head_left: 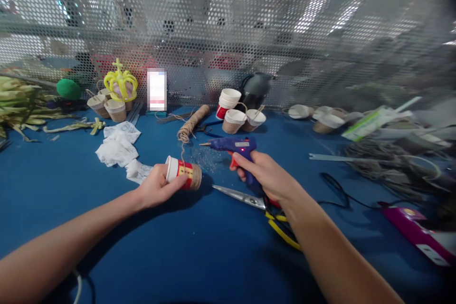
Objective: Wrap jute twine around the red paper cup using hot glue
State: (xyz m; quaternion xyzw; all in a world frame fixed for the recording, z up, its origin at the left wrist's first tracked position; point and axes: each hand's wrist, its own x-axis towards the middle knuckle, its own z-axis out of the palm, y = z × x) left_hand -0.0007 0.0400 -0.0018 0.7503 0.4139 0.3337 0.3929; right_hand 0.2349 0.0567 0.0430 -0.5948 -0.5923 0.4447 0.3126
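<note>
My left hand (158, 184) is closed around a paper cup (172, 169), which lies tilted with its white rim to the left. The cup is red and yellow, and brown twine (195, 176) wraps its base end. A strand runs up from it to a twine roll (194, 121) on the table. A blue hot glue gun (233, 144) with a lit red light is gripped in my right hand (263, 171), one finger at its orange trigger. Its nozzle points left, above and apart from the cup. Scissors (242, 195) with yellow handles lie below, partly hidden by my right forearm.
Behind stand a stack of paper cups (230, 99) and twine-wrapped cups (233, 122) against a perforated metal screen (199, 19). Crumpled white tissues (117, 147) lie left, near a yellow crown (120, 83). A purple power strip (413, 228) and dark cable (342, 192) are at right.
</note>
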